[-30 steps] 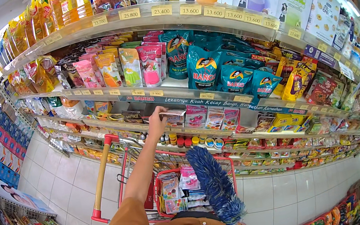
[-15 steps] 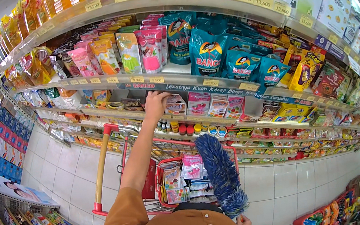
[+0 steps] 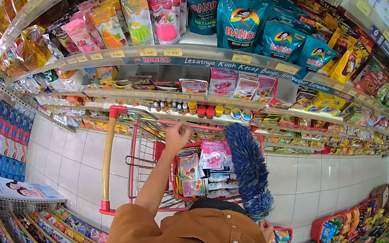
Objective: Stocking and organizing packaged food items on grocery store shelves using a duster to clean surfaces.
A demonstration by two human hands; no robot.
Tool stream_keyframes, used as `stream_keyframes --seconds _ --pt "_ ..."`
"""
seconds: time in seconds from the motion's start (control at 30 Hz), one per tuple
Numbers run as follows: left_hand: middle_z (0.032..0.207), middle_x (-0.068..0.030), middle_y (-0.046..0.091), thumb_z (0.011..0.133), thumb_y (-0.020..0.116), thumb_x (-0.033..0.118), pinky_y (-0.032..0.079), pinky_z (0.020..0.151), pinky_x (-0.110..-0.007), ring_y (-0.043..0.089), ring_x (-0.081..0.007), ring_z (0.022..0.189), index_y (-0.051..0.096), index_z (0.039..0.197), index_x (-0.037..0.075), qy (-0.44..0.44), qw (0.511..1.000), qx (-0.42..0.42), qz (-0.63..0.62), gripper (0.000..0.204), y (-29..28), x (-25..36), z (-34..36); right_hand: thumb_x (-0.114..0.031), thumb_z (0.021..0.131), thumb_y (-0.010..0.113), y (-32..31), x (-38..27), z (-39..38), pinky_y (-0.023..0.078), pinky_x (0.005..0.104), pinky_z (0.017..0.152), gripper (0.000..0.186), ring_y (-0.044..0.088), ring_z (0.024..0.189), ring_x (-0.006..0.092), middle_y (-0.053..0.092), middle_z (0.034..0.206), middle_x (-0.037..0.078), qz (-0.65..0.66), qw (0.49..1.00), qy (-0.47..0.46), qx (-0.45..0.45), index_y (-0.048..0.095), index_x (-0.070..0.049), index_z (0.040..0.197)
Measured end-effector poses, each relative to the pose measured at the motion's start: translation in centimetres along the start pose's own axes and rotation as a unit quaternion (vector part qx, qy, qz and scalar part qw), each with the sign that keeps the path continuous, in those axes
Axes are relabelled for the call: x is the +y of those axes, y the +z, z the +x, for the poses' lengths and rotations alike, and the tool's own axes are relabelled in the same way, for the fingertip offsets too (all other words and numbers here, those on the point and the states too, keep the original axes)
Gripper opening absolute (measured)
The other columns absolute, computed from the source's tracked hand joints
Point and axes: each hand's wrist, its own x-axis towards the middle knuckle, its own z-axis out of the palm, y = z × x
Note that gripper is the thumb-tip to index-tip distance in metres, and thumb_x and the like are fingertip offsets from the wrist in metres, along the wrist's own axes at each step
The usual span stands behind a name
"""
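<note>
L hand [image 3: 177,137]: ctr, by cart [image 3: 200,126] edge; fingers curled, can't tell if fully closed.
R hand [image 3: 267,228]: btm ctr, clamped on duster [image 3: 249,169].
Duster: ctr-R, overlaps cart's R edge.
Packs [image 3: 212,155]: ctr, in cart.
Floor [image 3: 295,177]: tiles L + R of cart.

The cart [image 3: 109,160] stands before the shelf [image 3: 205,59]; the basket [image 3: 178,187] sits inside the cart and contains packets [image 3: 212,155]; the duster [image 3: 250,171] is right of the packets, the right hand [image 3: 266,227] at its near end, the left hand [image 3: 177,137] to its left
</note>
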Motion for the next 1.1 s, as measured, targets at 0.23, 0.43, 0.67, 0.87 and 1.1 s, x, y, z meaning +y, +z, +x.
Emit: stream_keyframes --seconds 0.23,0.43,0.67,0.87,1.1 --pt "0.101 -0.0109 0.067 0.079 0.066 0.015 0.051 0.085 -0.044 0.062 -0.0320 0.099 0.063 0.101 0.015 -0.138 0.951 -0.144 0.237 0.022 3.5 -13.3 -9.9 -0.020 0.091 0.061 -1.4 -3.3 -1.7 0.031 0.0290 0.049 0.026 0.036 0.055 0.0070 0.048 0.057 -0.001 0.019 1.000 0.011 0.011 0.064 0.004 0.084" --pt "0.100 -0.0076 0.067 0.079 0.069 0.020 0.044 0.092 -0.047 0.059 -0.0292 0.107 0.064 0.105 0.019 -0.193 0.892 -0.222 0.342 0.027 4.0 -11.2 -9.2 -0.017 0.090 0.062 -1.2 -1.8 -2.3 0.029 0.0304 0.050 0.022 0.034 0.056 0.0071 0.043 0.057 -0.002 0.017 0.999 -0.034 0.023 0.061 0.003 0.081" --pt "0.096 -0.0092 0.068 0.082 0.069 0.021 0.048 0.083 -0.043 0.064 -0.0289 0.095 0.064 0.100 0.012 -0.060 0.989 -0.096 0.098 0.021 0.4 -7.4 -6.4 -0.013 0.088 0.059 0.0 0.6 -2.7 0.025 0.0315 0.047 0.019 0.032 0.052 0.0072 0.039 0.054 -0.002 -0.012 1.000 0.007 0.020 0.057 0.001 0.074" --pt "0.087 -0.0061 0.065 0.091 0.062 0.017 0.049 0.070 -0.030 0.064 -0.0212 0.079 0.059 0.102 0.005 -0.231 0.949 -0.042 -0.212 0.016 -2.5 -4.0 -6.1 -0.010 0.085 0.059 1.3 1.0 -1.3 0.027 0.0321 0.046 0.019 0.033 0.051 0.0076 0.038 0.051 -0.001 0.124 0.992 -0.002 -0.015 0.056 0.001 0.071" --pt "0.082 -0.0062 0.055 0.089 0.052 0.022 0.049 0.069 -0.040 0.058 -0.0204 0.075 0.049 0.104 0.009 -0.376 0.741 0.003 -0.557 0.020 -0.5 2.2 -7.4 -0.018 0.082 0.063 0.1 -5.3 0.9 0.037 0.0347 0.048 0.020 0.046 0.046 0.0145 0.047 0.049 0.010 -0.024 0.994 -0.071 -0.085 0.061 0.000 0.074"
